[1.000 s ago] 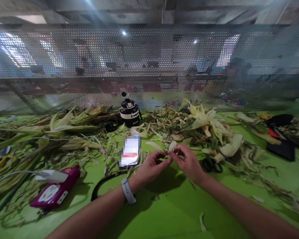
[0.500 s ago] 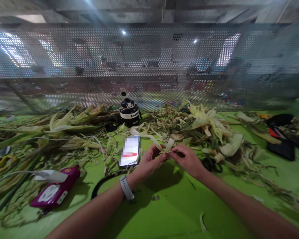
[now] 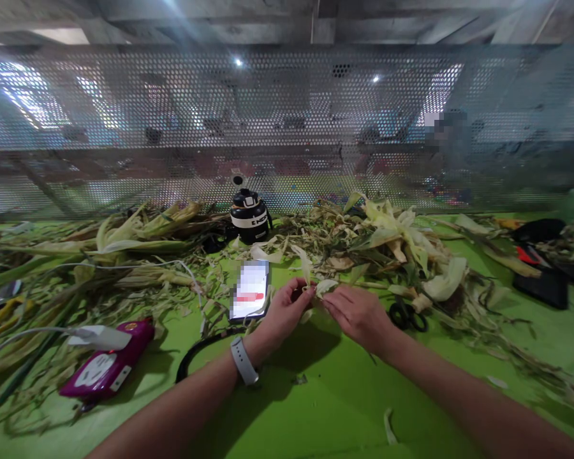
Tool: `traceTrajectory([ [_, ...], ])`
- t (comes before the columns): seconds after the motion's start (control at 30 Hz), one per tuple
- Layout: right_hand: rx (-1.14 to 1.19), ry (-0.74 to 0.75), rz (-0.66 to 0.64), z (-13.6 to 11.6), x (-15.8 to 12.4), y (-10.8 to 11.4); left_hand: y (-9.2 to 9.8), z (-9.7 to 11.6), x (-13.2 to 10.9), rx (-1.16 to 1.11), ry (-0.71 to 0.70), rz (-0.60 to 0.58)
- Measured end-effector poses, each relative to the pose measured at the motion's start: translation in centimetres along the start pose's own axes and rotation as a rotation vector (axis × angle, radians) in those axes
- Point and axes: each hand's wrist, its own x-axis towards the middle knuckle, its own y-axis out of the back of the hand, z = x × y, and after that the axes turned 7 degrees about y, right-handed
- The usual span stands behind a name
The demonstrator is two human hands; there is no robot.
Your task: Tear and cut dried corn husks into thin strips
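Here, pinches pale husk (image 3: 305, 264) above the table (image 3: 310, 408) between closed fingertips of left hand (image 3: 287, 312) and right hand (image 3: 363, 317), probably to steady it, with 1 phone (image 3: 255, 296) nearby, perhaps for viewing.

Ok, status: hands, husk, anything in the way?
Left hand pinching husk above table, right hand against it. Phone and black loops close by, neither seemingly in the way.
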Motion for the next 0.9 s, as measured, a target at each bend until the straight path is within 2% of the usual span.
traceTrajectory([
  [0.17,0.02,-0.063,0.066,-0.29,-0.05,-0.1,0.05,0.08,-0.13,0.077,-0.031,-0.013],
  [0.37,0.335,-0.294,-0.107,0.09,0.13,-0.24,-0.13,0.53,-0.59,0.177,-0.111,-0.033],
  [0.5,0.435,-0.301,-0.07,0.14,0.24,-0.3,-0.05,0.39,-0.32,0.109,-0.1,-0.005],
  [0.9,0.31,-0.259,-0.028,-0.05,-0.13,-0.4,-0.41,0.54,-0.79,-0.138,0.102,-0.034],
])
